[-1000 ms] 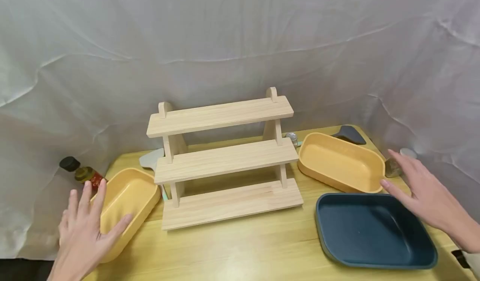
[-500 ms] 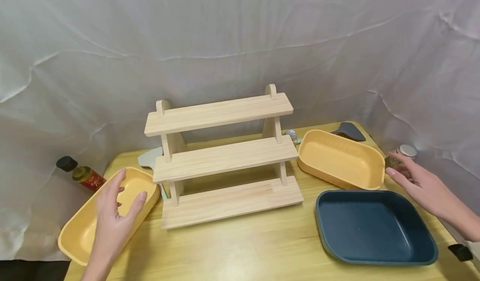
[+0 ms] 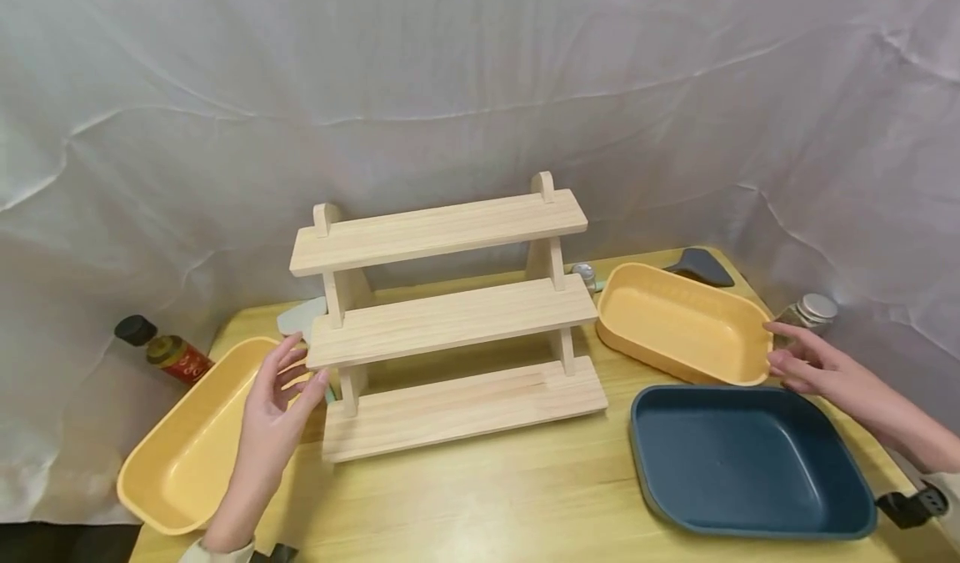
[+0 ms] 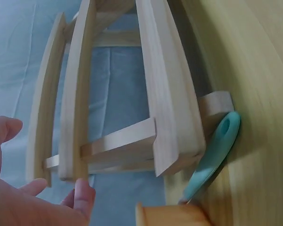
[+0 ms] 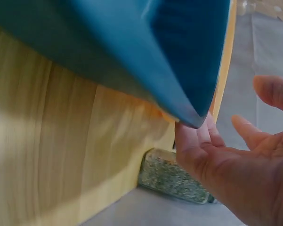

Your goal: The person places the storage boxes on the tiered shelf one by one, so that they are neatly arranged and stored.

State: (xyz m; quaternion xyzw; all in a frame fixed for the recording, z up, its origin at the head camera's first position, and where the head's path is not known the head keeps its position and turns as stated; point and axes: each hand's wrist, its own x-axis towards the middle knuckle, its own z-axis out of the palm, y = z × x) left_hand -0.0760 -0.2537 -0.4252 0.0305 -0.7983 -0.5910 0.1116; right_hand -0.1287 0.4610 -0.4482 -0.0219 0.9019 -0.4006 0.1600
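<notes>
My left hand [image 3: 276, 421] is at the left end of the three-tier wooden shelf [image 3: 450, 323], its fingers loosely bent. In the left wrist view a fingertip [image 4: 84, 192] is at the end of a shelf board, and I cannot tell whether it presses on it. My right hand [image 3: 828, 375] is at the right end of the right yellow tray [image 3: 686, 329], fingertips at its rim and the thumb apart from the index finger. Beside that hand a glass jar of dried herbs [image 5: 172, 176] stands on the table. The left yellow tray [image 3: 187, 454] lies beneath and left of my left hand.
A dark blue tray [image 3: 742, 463] sits at the front right. A sauce bottle [image 3: 168, 353] leans behind the left yellow tray. A grey spatula [image 3: 300, 317] with a mint handle [image 4: 212, 157] lies by the shelf; a dark spatula [image 3: 701, 266] lies at the back right. A small shaker [image 3: 583, 274] stands behind the shelf.
My left hand has moved right, from over the left yellow tray to the shelf's left end. My right hand has moved slightly left and down, away from the glass jar, to the right yellow tray's rim.
</notes>
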